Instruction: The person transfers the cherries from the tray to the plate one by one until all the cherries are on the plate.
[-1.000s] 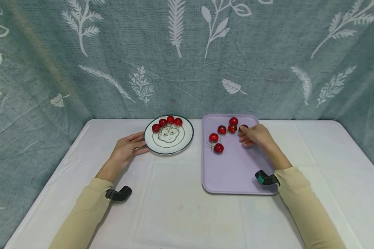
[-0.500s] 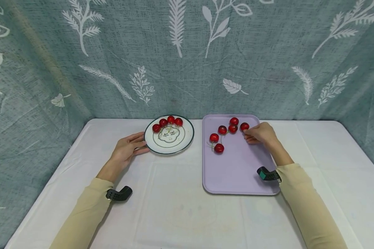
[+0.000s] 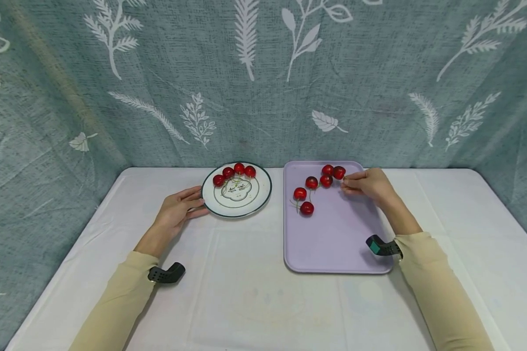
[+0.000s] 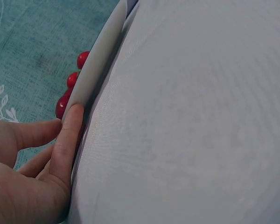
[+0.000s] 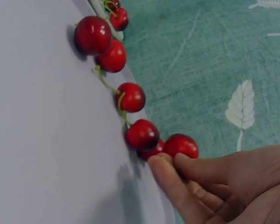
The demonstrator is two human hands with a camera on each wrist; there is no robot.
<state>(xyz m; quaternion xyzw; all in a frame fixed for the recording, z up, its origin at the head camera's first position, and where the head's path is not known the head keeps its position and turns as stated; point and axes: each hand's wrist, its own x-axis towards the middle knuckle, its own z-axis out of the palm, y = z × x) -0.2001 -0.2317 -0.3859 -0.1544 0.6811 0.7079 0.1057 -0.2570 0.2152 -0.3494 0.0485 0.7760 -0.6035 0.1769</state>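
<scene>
Your right hand (image 3: 370, 184) was pinching one red cherry (image 3: 339, 172) between thumb and forefinger, at the far right of the lilac tray (image 3: 334, 234). Couldn't tell whether you had it by flesh or stem, or whether it was touching the tray. Five other cherries (image 3: 307, 208) lay on the tray in a loose curve toward its left side, some with green stems. Your left hand (image 3: 175, 209) was gripping the left rim of the white plate (image 3: 246, 204), thumb at the edge, forefinger against the underside. Four cherries sat along the plate's far side. Plate was left of the tray, apart from it, both on the white cloth (image 3: 246, 302) before the leaf-print curtain (image 3: 263, 117).
</scene>
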